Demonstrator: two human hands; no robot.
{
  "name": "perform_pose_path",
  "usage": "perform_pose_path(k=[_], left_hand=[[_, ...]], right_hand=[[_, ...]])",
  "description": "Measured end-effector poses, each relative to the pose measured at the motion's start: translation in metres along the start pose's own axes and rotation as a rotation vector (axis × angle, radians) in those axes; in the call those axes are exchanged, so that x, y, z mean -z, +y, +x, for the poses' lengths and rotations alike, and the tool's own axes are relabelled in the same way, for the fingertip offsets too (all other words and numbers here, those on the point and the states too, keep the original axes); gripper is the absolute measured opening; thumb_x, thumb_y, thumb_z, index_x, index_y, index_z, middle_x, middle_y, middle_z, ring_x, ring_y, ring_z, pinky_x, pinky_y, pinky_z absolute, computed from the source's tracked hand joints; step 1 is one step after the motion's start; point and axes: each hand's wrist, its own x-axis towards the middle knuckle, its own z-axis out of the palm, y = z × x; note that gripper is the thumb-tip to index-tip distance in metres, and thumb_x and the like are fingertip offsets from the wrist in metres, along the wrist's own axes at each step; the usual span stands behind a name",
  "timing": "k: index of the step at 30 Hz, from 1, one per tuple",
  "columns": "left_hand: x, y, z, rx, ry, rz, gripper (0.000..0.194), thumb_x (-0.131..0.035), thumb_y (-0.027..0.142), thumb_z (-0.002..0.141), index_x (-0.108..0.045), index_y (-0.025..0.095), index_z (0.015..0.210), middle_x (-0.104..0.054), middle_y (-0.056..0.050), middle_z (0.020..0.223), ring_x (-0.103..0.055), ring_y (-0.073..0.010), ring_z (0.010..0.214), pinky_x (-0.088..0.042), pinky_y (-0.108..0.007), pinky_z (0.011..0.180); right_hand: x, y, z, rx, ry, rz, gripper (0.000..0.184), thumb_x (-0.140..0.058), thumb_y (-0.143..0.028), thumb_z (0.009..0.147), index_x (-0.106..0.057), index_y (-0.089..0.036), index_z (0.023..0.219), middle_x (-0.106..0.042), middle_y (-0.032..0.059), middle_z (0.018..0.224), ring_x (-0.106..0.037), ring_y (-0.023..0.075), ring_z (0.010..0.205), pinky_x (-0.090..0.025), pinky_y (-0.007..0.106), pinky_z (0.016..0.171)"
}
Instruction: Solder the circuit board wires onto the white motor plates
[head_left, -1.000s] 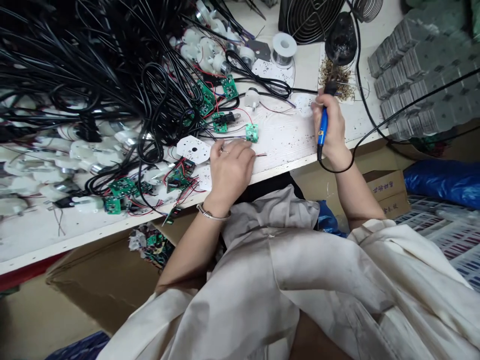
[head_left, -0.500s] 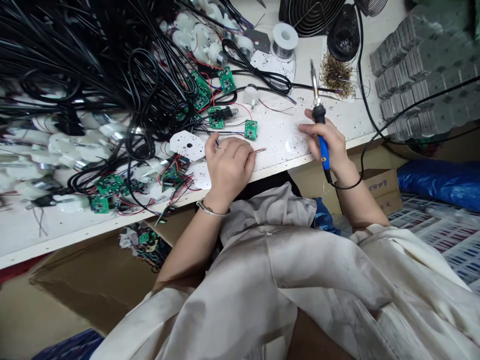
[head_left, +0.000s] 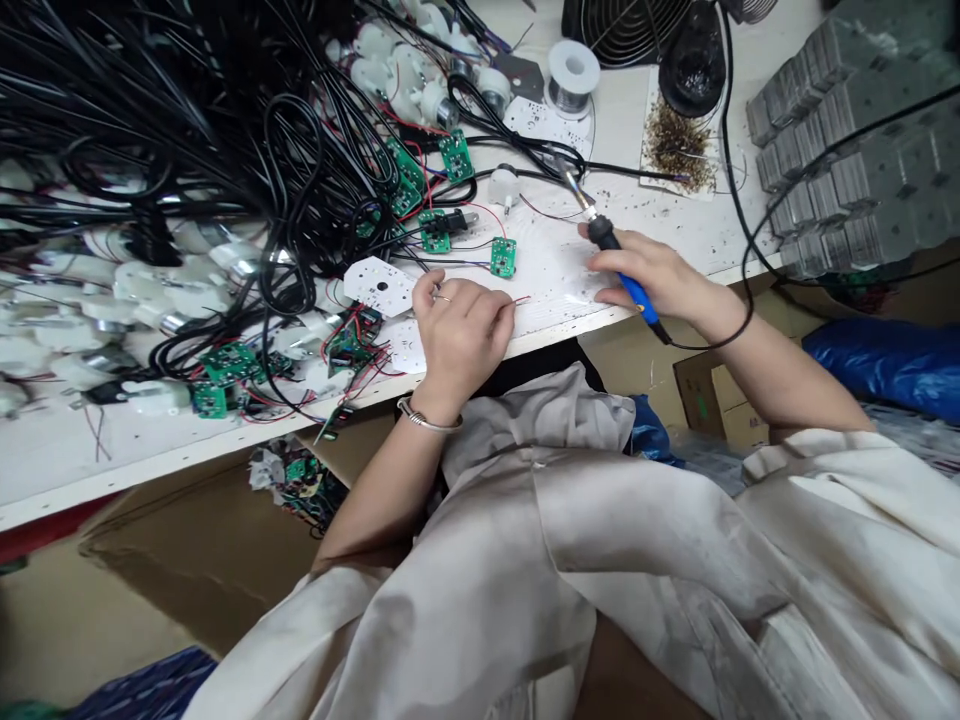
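My right hand (head_left: 651, 275) is closed around the blue handle of a soldering iron (head_left: 630, 290). The iron's tip points up and left, near a small white motor (head_left: 503, 187) with thin wires. My left hand (head_left: 466, 322) rests at the bench edge, its fingers curled down; what they grip is hidden. A red wire end (head_left: 523, 299) pokes out to the right of these fingers. Just left of them lies a white octagonal board (head_left: 379, 287) with a dark centre hole. Above the left hand sits a small green circuit board (head_left: 503, 257) with wires.
Black cables (head_left: 187, 130), white motors and green boards crowd the bench's left. At the back stand a solder spool (head_left: 574, 75), a fan (head_left: 626, 30) and a black iron holder (head_left: 691, 65), near brown solder debris (head_left: 679, 150). Stacked grey plates (head_left: 840, 150) are at right.
My right hand has turned the soldering iron, so its tip has swung left and down toward the small motor. My left hand has stayed nearly in place.
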Motion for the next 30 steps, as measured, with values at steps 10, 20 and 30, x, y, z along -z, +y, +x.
perform_pose_path(k=[10, 20, 30], left_hand=[[0.007, 0.007, -0.001, 0.053, -0.005, -0.001, 0.017, -0.054, 0.033, 0.097, -0.063, 0.026, 0.085, -0.067, -0.001, 0.079, -0.063, -0.0221, 0.085, -0.035, -0.053, 0.109], [0.009, 0.009, -0.001, 0.130, -0.047, -0.015, 0.012, -0.057, 0.029, 0.093, -0.060, 0.025, 0.082, -0.066, 0.000, 0.076, -0.063, -0.0215, 0.083, -0.040, -0.046, 0.100], [0.013, 0.011, 0.003, 0.099, -0.180, -0.065, 0.013, -0.053, 0.027, 0.093, -0.057, 0.026, 0.081, -0.076, 0.002, 0.105, -0.068, -0.0220, 0.108, -0.030, -0.058, 0.119]], right_hand=[[-0.053, -0.056, 0.017, -0.258, 0.430, -0.064, 0.025, -0.052, -0.038, 0.099, -0.057, -0.028, 0.121, -0.067, 0.0097, 0.136, -0.075, 0.0165, 0.102, -0.064, 0.034, 0.092], [-0.070, -0.067, 0.028, -0.187, 0.180, 0.103, 0.036, -0.045, -0.041, 0.102, -0.058, -0.028, 0.133, -0.064, 0.0080, 0.139, -0.063, 0.0194, 0.132, -0.057, 0.036, 0.107], [-0.073, -0.082, 0.006, -0.376, 0.541, 0.229, 0.056, -0.034, -0.069, 0.097, -0.063, -0.031, 0.126, -0.074, 0.0074, 0.102, -0.074, 0.0216, 0.086, -0.064, 0.043, 0.084]])
